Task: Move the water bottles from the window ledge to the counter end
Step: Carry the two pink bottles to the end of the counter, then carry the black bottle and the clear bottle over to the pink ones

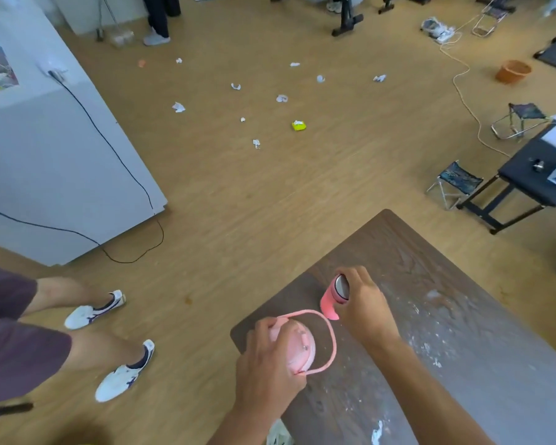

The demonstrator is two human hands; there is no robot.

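My left hand [267, 361] grips the top of a pale pink round bottle [299, 348] with a pink loop strap, standing on the near corner of the dark wood-grain counter [446, 332]. My right hand [363, 300] is closed around a smaller pink bottle with a silver lid [333, 298], upright on the counter just beyond the first one. The two bottles stand close together, apart by a small gap. Their lower parts are hidden by my hands.
White smears mark the counter surface. A person in white shoes [122, 367] stands on the floor to the left. Crumpled paper [178, 107] litters the wooden floor ahead. A white cabinet [45, 162] with a black cable is at left; a dark bench [527, 181] and folding stools at right.
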